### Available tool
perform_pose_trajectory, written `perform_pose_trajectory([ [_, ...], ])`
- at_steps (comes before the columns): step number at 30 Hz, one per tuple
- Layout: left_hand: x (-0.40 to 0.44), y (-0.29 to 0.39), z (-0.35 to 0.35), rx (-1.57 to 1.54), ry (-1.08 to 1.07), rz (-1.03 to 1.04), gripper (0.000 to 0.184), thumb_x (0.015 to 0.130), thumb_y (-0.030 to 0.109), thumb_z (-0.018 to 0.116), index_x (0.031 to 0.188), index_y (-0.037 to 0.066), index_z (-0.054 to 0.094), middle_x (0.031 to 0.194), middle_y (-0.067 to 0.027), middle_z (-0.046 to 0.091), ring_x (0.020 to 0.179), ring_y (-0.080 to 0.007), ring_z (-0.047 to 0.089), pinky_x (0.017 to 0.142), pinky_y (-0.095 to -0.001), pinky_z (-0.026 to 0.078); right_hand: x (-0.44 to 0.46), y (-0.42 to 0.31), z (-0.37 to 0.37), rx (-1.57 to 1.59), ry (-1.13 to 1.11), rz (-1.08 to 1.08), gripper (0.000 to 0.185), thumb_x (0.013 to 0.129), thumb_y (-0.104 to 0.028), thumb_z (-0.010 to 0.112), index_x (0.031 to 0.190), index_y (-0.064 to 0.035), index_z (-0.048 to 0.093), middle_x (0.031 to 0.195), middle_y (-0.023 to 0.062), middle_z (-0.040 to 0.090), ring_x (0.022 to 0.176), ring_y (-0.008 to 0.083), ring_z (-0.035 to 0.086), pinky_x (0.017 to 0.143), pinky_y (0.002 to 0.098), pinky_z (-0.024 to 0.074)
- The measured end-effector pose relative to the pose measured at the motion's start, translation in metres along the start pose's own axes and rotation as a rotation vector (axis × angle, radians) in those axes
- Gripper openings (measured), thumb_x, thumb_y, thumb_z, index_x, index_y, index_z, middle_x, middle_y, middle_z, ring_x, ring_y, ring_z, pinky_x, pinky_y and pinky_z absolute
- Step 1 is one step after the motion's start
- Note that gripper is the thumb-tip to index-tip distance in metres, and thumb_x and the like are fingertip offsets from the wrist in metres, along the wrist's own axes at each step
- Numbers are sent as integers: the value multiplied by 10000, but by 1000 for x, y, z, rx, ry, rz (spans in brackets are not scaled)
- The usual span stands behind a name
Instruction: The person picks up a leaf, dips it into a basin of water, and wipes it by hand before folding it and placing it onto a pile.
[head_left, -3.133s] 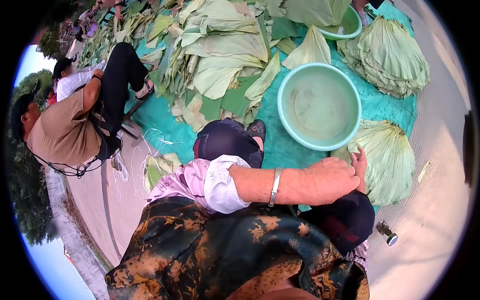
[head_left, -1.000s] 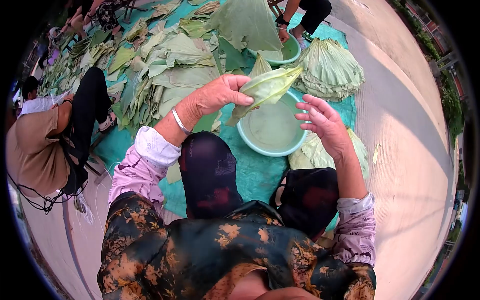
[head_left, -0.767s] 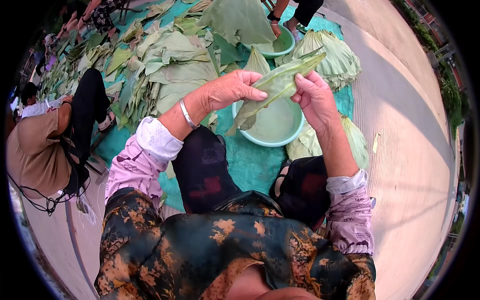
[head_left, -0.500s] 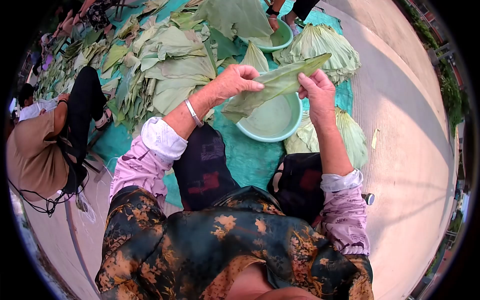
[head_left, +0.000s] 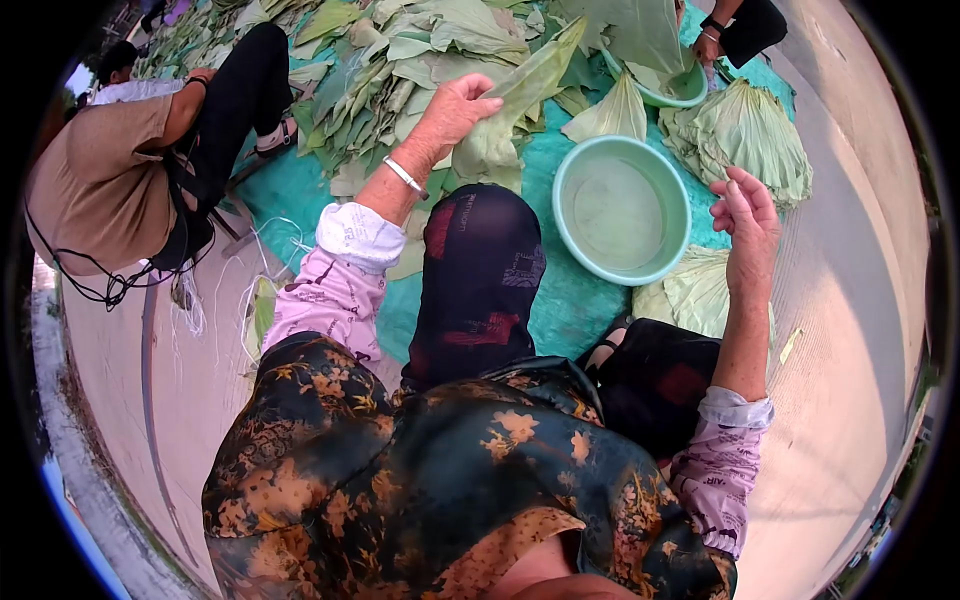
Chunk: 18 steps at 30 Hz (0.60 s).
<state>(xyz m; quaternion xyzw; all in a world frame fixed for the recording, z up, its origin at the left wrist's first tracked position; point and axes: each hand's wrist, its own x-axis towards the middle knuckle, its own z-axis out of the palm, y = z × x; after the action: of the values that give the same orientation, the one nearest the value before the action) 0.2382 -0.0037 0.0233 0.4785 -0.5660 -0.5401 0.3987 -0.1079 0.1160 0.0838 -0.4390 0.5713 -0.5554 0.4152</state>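
Observation:
My left hand (head_left: 458,112) is closed on a folded, pale green dried lotus leaf (head_left: 538,75), pinched between thumb and fingers. The leaf slants up to the right and hangs down by the wrist, over the edge of the leaf pile. My right hand (head_left: 748,220) is apart from the leaf, fingers loosely bent and separated, with nothing visible in it. It hovers right of a light green basin (head_left: 640,274), whose pale inside seems to hold shallow water. A fanned stack of leaves (head_left: 740,140) lies just beyond that hand, and another leaf stack (head_left: 690,292) is partly hidden below it.
A large leaf pile (head_left: 400,80) spreads over the green tarp (head_left: 535,290). A second basin (head_left: 680,92) stands farther back, beside another person's hand (head_left: 707,45). On the left sits a person in a brown shirt (head_left: 100,180), near loose white string (head_left: 190,305).
My right hand has let go of the leaf and moved right. My left hand has carried the leaf left, away from above the basin. The view has also shifted.

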Motion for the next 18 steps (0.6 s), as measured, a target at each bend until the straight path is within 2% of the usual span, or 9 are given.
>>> perform_pose_trajectory([
  [5, -126, -152, -196, 268, 497, -306, 155, 748, 59, 628, 899, 42, 596, 781, 3, 593, 703, -87, 532, 654, -240, 440, -19, 2, -11, -63, -59, 16, 210, 872, -112, 524, 1046, -3, 566, 855, 59, 615, 639, 62, 503, 557, 187, 401],
  [7, -210, -159, -246, 583, 669, -536, 205, 704, 114, 649, 889, 34, 619, 782, -46, 615, 719, -130, 560, 645, -276, 450, -24, 0, -11, -67, -55, 21, 200, 877, -108, 516, 1041, -6, 568, 855, 57, 610, 642, 61, 500, 561, 187, 397],
  [8, -266, -226, -318, 947, 701, -448, 206, 673, 117, 659, 856, 30, 625, 756, -75, 620, 714, -154, 572, 643, -293, 453, -26, -1, -10, -71, -54, 26, 195, 879, -106, 512, 1038, -8, 569, 855, 56, 608, 644, 60, 498, 562, 188, 395],
  [9, -307, -224, -334, 965, 725, -666, 202, 652, 110, 647, 824, 8, 622, 744, -119, 629, 715, -225, 603, 642, -322, 462, -26, -1, -9, -82, -36, 32, 187, 882, -105, 508, 1031, -11, 571, 854, 52, 603, 643, 59, 494, 565, 188, 391],
  [10, -338, -223, -343, 1249, 730, -724, 187, 638, 92, 615, 798, -4, 617, 736, -158, 629, 727, -287, 620, 630, -345, 470, -25, 0, -8, -96, -33, 36, 185, 882, -105, 507, 1028, -11, 571, 853, 51, 603, 643, 59, 494, 564, 188, 391],
  [12, -402, -286, -404, 1484, 641, -874, 204, 633, 99, 606, 806, -7, 619, 746, -182, 624, 749, -325, 618, 629, -365, 475, -23, 2, -5, -125, -28, 43, 181, 882, -107, 506, 1022, -12, 571, 851, 49, 603, 643, 60, 494, 564, 187, 390],
  [15, -362, -266, -350, 1338, 925, -735, 193, 637, 83, 603, 808, -3, 625, 755, -169, 628, 755, -277, 628, 634, -343, 473, -20, 6, 3, -161, -38, 61, 178, 880, -106, 506, 1014, -8, 571, 846, 51, 601, 642, 63, 493, 562, 189, 391],
  [17, -282, -225, -272, 661, 985, -523, 197, 683, 55, 627, 871, 1, 604, 768, -69, 614, 700, -145, 577, 637, -292, 459, -17, 7, 7, -177, -51, 70, 179, 879, -105, 507, 1012, -6, 571, 845, 52, 600, 641, 65, 493, 562, 190, 392],
  [18, -246, -234, -251, 445, 896, -389, 174, 726, -10, 593, 899, 1, 583, 784, -57, 624, 695, -116, 564, 641, -257, 457, -16, 10, 8, -180, -58, 70, 179, 878, -105, 508, 1012, -4, 571, 844, 53, 599, 640, 66, 492, 561, 191, 393],
])
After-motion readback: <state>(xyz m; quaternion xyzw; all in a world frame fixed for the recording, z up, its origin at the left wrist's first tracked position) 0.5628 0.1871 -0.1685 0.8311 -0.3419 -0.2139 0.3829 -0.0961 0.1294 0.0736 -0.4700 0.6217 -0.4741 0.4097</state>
